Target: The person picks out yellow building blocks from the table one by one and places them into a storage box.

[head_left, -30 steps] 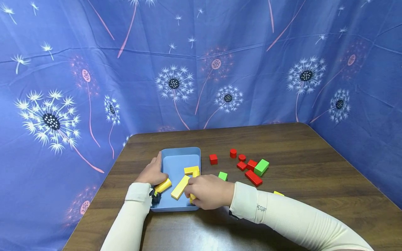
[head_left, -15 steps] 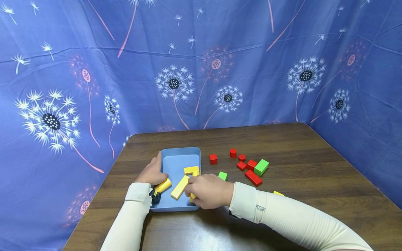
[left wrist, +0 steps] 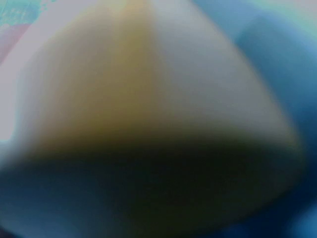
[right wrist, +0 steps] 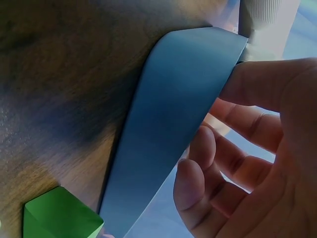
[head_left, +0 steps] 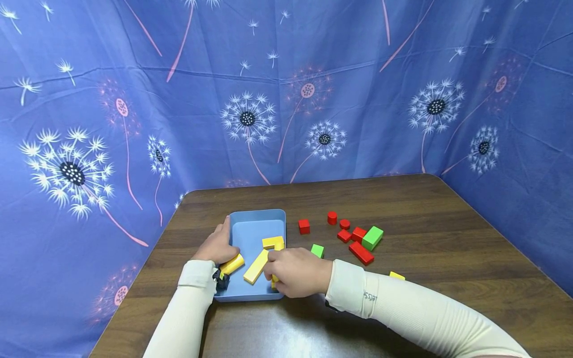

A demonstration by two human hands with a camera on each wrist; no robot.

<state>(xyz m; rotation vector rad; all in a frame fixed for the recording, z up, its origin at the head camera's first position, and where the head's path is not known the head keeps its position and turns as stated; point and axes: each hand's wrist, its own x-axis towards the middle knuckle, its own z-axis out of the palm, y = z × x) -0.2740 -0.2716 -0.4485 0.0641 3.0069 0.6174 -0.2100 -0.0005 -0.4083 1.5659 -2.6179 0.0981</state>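
In the head view a blue plastic tray [head_left: 243,233] sits on the wooden table, with several yellow blocks inside. My left hand [head_left: 217,246] grips its left wall, thumb on the inside. A yellow cylinder [head_left: 232,264] lies by that thumb. Reaching over the right wall, my right hand [head_left: 297,272] pinches a yellow block [head_left: 274,283], mostly covered by the fingers. Beside it lie a long yellow block [head_left: 256,268] and a shorter yellow block [head_left: 270,242]. The right wrist view shows the thumb and forefinger dipping behind the tray wall [right wrist: 158,109]. Blur fills the left wrist view.
Right of the tray are a green block [head_left: 317,250], a red cube [head_left: 304,227], a red cylinder [head_left: 332,218], a red bar [head_left: 361,253] and a larger green block [head_left: 372,238]. A yellow block [head_left: 396,275] peeks out behind the right sleeve. A patterned blue curtain [head_left: 286,124] surrounds the table.
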